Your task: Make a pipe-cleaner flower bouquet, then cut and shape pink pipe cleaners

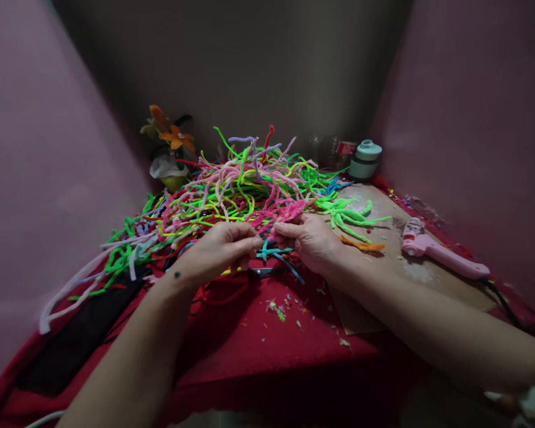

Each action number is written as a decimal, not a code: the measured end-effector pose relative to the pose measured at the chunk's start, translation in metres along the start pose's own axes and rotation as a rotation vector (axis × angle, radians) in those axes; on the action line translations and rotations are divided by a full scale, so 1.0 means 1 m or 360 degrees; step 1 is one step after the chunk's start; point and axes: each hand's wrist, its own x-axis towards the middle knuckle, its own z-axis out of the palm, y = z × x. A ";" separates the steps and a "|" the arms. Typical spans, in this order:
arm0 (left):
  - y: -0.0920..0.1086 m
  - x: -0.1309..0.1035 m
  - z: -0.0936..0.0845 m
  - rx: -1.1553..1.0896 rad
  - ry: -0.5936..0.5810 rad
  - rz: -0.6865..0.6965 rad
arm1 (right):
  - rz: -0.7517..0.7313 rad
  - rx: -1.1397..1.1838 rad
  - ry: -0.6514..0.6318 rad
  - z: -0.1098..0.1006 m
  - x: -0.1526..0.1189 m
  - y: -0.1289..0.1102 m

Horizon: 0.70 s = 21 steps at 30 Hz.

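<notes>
My left hand [229,245] is closed, thumb and fingers pinched together at the front of the pile. What lies between its fingertips is too small to make out. Close beside it, my right hand [310,241] pinches a pink pipe cleaner piece [289,211], partly hidden by the fingers. Just below the gap between the hands lies a blue pipe cleaner piece [267,252] with several arms. A dark-handled tool [265,272] lies under my left hand, its far part covered. Behind both hands rises a heap of pipe cleaners [236,184] in pink, green, yellow and red.
On the right, a brown board [383,202] carries green pipe cleaner pieces [345,214], an orange piece [363,244] and a pink glue gun [441,252]. A teal-lidded container [365,159] and potted orange flowers [177,138] stand behind. Scraps [277,310] dot the red cloth [249,351].
</notes>
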 end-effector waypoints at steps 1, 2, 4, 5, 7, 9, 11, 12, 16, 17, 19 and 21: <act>-0.002 -0.006 -0.005 0.0211 -0.0063 0.0078 | 0.0032 -0.0015 0.0007 0.000 -0.001 -0.002; -0.006 -0.012 -0.008 0.0450 -0.0095 0.0154 | 0.0082 -0.0031 0.0007 0.000 -0.003 -0.004; -0.017 -0.023 -0.008 0.0871 -0.0029 0.0213 | 0.0189 -0.0044 0.0008 -0.001 -0.007 -0.009; -0.023 -0.028 -0.005 0.1032 0.0009 0.0214 | 0.0229 -0.0036 0.0003 -0.002 -0.009 -0.011; -0.034 -0.034 0.003 0.1218 0.0086 0.0253 | 0.0269 0.0008 -0.0030 -0.004 -0.013 -0.014; -0.040 -0.036 0.011 0.1358 0.0123 0.0285 | 0.0301 0.0058 -0.0068 -0.007 -0.016 -0.014; -0.042 -0.036 0.014 0.1445 0.0112 0.0316 | 0.0314 0.0094 -0.0081 -0.010 -0.018 -0.013; -0.042 -0.036 0.013 0.1466 0.0094 0.0336 | 0.0303 0.0109 -0.0074 -0.012 -0.018 -0.013; -0.043 -0.039 0.002 0.1497 0.0082 0.0377 | 0.0208 0.0151 -0.0059 -0.016 -0.017 -0.011; -0.045 -0.041 0.000 0.1500 0.0105 0.0362 | 0.0189 0.0161 -0.0059 -0.017 -0.016 -0.011; -0.050 -0.043 -0.004 0.1457 0.0173 0.0344 | 0.0159 0.0176 -0.0065 -0.019 -0.015 -0.011; -0.055 -0.043 -0.004 0.1366 0.0209 0.0370 | 0.0144 0.0181 -0.0070 -0.021 -0.014 -0.011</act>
